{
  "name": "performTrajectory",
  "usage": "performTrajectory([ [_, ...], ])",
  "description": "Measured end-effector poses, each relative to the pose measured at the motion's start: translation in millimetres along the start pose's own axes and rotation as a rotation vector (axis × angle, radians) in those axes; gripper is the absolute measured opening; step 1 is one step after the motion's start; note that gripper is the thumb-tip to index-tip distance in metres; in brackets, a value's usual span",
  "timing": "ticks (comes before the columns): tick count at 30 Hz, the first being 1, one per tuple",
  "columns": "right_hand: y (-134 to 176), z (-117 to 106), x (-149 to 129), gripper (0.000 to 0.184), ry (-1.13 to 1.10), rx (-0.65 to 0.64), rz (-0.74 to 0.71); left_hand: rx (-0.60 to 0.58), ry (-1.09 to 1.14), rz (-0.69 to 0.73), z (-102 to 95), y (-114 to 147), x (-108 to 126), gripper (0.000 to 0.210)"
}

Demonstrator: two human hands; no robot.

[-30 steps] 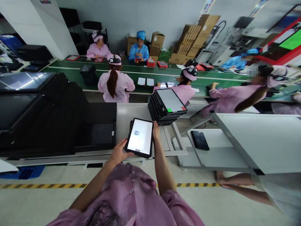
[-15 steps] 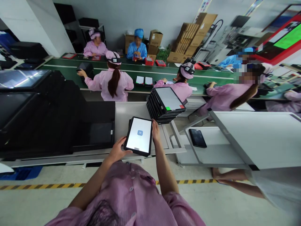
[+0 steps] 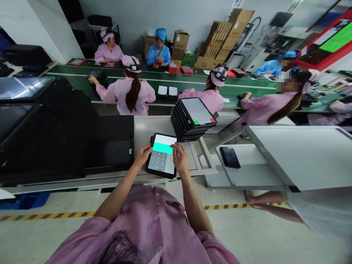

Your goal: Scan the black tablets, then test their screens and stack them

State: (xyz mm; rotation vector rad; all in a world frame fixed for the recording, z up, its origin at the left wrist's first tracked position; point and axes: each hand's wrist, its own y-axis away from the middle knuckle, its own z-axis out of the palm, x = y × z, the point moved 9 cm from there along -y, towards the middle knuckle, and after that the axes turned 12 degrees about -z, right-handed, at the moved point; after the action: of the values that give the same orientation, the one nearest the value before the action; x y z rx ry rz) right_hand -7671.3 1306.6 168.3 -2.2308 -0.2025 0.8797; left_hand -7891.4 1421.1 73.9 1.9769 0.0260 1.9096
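A black-framed tablet (image 3: 158, 158) shows a calculator screen with a teal band and a grey keypad. My left hand (image 3: 143, 154) grips its left edge, thumb on the bezel. Over the right side of the screen, my right hand (image 3: 180, 157) holds nothing, its fingers partly stretched and a fingertip at or just above the teal band; contact is hard to tell. Behind the tablet stands a stack of tablets (image 3: 194, 117), the top one with a pale screen and green and red corner marks.
To the left lies a dark tablet (image 3: 117, 156) on black padding. Another tablet (image 3: 230, 157) rests on the lower shelf of a white cart (image 3: 255, 168) at right. Beyond, several co-workers in pink and blue sit along a green conveyor table (image 3: 189, 79).
The tablet's screen went from white with a blue icon to a calculator. My right hand left the tablet's right edge and moved over the screen; my left hand slid up the left edge.
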Motion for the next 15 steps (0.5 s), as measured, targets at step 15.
performTrajectory([
  [15, 8, -6, -3, 0.045, 0.130, 0.040, -0.114, 0.032, -0.121, 0.000, -2.5, 1, 3, 0.048],
])
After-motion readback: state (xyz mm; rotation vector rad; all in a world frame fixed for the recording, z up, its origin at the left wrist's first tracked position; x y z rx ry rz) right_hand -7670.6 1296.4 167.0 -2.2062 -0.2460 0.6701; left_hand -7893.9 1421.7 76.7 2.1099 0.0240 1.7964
